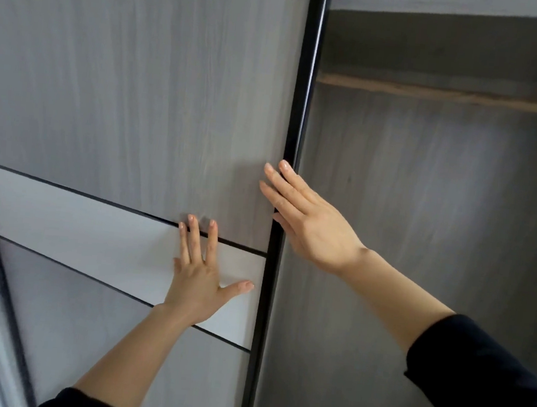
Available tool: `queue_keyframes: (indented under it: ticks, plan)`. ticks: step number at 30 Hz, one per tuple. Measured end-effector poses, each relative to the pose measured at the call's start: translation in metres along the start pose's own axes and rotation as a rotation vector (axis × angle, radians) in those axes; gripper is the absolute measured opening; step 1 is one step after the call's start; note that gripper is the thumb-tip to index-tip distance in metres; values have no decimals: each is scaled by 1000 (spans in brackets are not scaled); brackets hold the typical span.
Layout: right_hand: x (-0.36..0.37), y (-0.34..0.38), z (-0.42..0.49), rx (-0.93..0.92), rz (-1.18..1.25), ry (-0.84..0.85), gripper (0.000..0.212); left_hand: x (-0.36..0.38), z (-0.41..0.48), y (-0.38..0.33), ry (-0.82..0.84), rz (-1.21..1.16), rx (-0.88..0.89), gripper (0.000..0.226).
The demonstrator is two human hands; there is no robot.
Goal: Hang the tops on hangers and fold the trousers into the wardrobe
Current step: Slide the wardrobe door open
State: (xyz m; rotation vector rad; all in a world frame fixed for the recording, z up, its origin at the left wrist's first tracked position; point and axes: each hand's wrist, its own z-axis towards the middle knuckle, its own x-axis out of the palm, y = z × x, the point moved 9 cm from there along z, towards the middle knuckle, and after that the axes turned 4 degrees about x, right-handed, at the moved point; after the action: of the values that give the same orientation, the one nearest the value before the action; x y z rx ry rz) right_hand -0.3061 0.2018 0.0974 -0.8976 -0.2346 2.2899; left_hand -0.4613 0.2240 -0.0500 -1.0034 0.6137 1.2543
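Your dark sleeves (488,388) sit closest, pushed up the forearms, both arms reaching for the wardrobe (423,218). Your left hand (199,282) lies flat on the white band (79,218) of the sliding door (125,74), fingers spread and straight, thumb out to the side. That is a palm-friction hold, because the panel shows no handle to grab. Your right hand (311,220) is at the door's black edge strip (294,140), fingers straight and close together along it. The thumb may be tucked behind the strip, but it is hidden, so I can't tell. Two hands on one panel suggests you are driving the door sideways, one pushing on the face and one steering the edge.

The door stands aside enough to show the right bay: grey back wall, a wooden rail (451,94) across the top, and a shelf (459,8) above it. The rail looks bare in the part in view. No tops, hangers or trousers are in view, so they are somewhere outside it. My read is that this is access only, with no hanging or folding begun. Watch your right fingertips at that edge if the door runs back.
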Motion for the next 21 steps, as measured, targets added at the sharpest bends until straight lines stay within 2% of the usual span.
queue_keyframes:
  ticks: [3, 8, 13, 16, 18, 21]
  plan:
    - [-1, 4, 17, 25, -67, -53, 58, -8, 4, 23, -15, 42, -19, 123]
    - [15, 15, 32, 34, -8, -51, 51, -13, 10, 42, -2, 89, -40, 122]
    - [19, 10, 31, 52, 20, -18, 53, -13, 10, 42, 28, 100, -72, 122]
    - [20, 11, 30, 49, 11, 46, 54, -17, 5, 35, 55, 18, -91, 127]
    - [15, 8, 26, 34, -46, 67, 54, -30, -2, 19, -22, -81, -74, 125]
    - [1, -14, 5, 145, -40, 84, 51, -64, -17, -29, -327, -95, 105, 95]
